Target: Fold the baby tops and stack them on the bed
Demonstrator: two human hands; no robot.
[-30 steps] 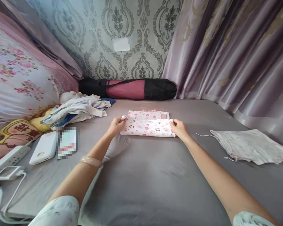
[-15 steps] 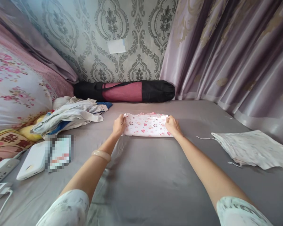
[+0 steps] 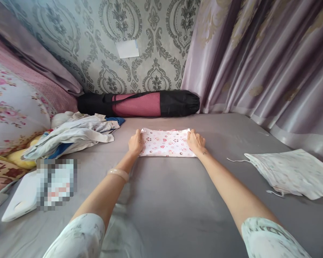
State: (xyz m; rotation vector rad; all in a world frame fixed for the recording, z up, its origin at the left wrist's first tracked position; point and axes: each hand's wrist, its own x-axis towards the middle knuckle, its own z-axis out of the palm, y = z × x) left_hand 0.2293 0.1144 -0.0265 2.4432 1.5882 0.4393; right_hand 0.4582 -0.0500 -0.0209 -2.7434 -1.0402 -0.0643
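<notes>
A white cloth garment (image 3: 165, 143) with a pink and red print of hearts and flowers lies folded into a wide rectangle on the grey bed sheet (image 3: 177, 200). At its left end, my left hand (image 3: 136, 142) grips the edge with curled fingers. My right hand (image 3: 196, 141) pinches the opposite end near the top corner. Between the hands the fabric is stretched fairly flat, and a bit of pink trim shows along its far edge. Which garment it is, I cannot tell.
Against the wall lies a black and pink rolled mat bag (image 3: 136, 104). Crumpled clothes (image 3: 75, 134) are heaped at left, with a white device (image 3: 24, 195) nearer me. A folded pale garment with drawstrings (image 3: 293, 172) rests at right, below the curtain (image 3: 244, 53).
Both hands keep their hold on the printed garment, whose top edge now looks straighter and smoother. My view has shifted slightly, moving the left-side things further left.
</notes>
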